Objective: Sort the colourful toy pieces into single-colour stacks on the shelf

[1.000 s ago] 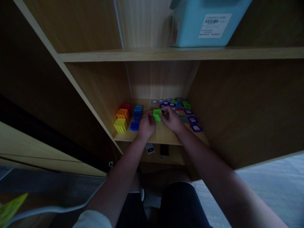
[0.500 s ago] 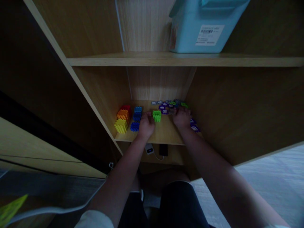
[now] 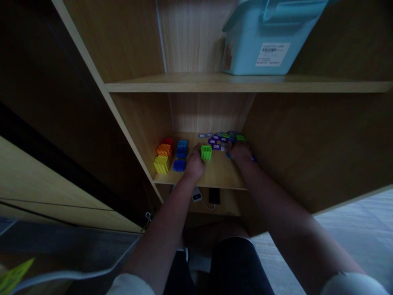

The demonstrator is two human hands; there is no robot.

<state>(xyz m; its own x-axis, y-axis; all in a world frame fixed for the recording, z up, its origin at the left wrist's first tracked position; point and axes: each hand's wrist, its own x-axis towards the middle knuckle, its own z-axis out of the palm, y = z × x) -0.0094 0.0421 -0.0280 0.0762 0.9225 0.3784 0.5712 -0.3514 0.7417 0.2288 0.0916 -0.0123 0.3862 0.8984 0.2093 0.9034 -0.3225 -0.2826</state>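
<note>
My left hand (image 3: 195, 163) rests on the lower shelf (image 3: 215, 178), fingers curled against the left side of a green block stack (image 3: 206, 152). My right hand (image 3: 241, 152) lies further right on a scatter of purple, green and grey loose blocks (image 3: 219, 140), fingers bent down over them; what they hold, if anything, is hidden. To the left stand a yellow stack (image 3: 161, 164), an orange stack (image 3: 163, 150), a red stack (image 3: 167, 142) and blue stacks (image 3: 180, 155).
A light blue storage box (image 3: 264, 41) with a white label sits on the upper shelf (image 3: 239, 84). Wooden cabinet walls close in on both sides. A small charger with a cable (image 3: 197, 196) and a dark device (image 3: 214, 196) lie below the shelf. My knees are beneath.
My right hand has left the green stack and moved right onto the loose blocks. My left hand stays at the green stack. The view has tilted slightly.
</note>
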